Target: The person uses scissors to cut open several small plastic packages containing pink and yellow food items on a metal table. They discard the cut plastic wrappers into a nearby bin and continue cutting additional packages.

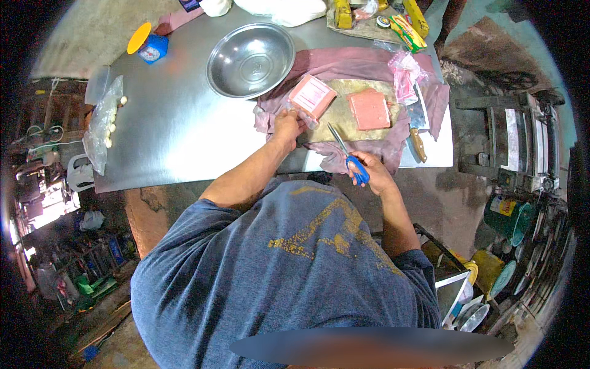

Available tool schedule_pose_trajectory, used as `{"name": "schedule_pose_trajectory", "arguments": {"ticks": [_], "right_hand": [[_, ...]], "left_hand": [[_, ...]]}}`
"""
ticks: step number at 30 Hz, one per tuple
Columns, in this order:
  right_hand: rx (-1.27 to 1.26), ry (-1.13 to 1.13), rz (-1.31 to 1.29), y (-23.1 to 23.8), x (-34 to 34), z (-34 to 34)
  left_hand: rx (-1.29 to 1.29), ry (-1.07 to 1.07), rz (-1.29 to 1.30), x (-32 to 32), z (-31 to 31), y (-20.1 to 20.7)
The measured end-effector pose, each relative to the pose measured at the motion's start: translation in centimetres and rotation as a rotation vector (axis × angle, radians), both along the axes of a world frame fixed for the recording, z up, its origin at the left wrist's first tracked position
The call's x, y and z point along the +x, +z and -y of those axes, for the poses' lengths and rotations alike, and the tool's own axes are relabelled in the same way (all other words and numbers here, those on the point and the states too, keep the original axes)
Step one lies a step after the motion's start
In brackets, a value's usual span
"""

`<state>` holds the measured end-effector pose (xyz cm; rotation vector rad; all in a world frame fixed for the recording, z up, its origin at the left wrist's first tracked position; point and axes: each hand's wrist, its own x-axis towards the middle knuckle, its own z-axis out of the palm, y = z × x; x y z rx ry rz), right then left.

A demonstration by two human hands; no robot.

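- The clear-wrapped pink package [312,96] is held at the board's left edge by the left hand [289,127], its grip closed on the wrapper's near-left corner, presumably so that it is steadied; whether it is lifted cannot be told.
- The blue-handled scissors [348,154] are grasped by the right hand [373,171] near the counter's [172,123] front edge, blades pointed toward the package, apart from it, apparently kept ready.
- The unwrapped pink stack [370,111] is set on the board's [338,126] right half, probably so that the counter is not touched.
- The cloth [313,64] is spread beneath the board, perhaps against slipping.
- The knife [417,117] is laid beyond the board's right edge.
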<state>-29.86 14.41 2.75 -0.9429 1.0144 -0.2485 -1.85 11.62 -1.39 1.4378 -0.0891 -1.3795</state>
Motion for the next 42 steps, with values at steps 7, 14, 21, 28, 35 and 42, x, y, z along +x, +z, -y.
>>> {"name": "schedule_pose_trajectory", "arguments": {"ticks": [7, 14, 21, 28, 35, 42], "right_hand": [[0.003, -0.122, -0.024, 1.3, 1.8, -2.6], [-0.04, -0.164, -0.074, 2.2, 2.2, -4.4], [-0.034, -0.014, -0.113, 0.7, 4.7, -5.7], [-0.024, 0.184, -0.121, -1.1, 9.1, -3.4], [-0.037, 0.209, -0.135, -0.4, 6.6, -4.8], [-0.038, 0.109, -0.022, -1.5, 9.0, -4.1]], "left_hand": [[0.086, -0.209, 0.136, -0.5, 0.3, 0.4], [-0.031, -0.271, 0.058, -0.6, 1.4, 0.0], [-0.076, -0.45, -0.187, 5.2, -3.1, -1.5], [-0.036, -0.365, -0.015, 6.9, -6.1, -2.9], [0.039, -0.323, 0.046, 6.7, -5.8, -1.4], [-0.094, -0.425, -0.071, 6.8, -5.5, 0.7]]}}
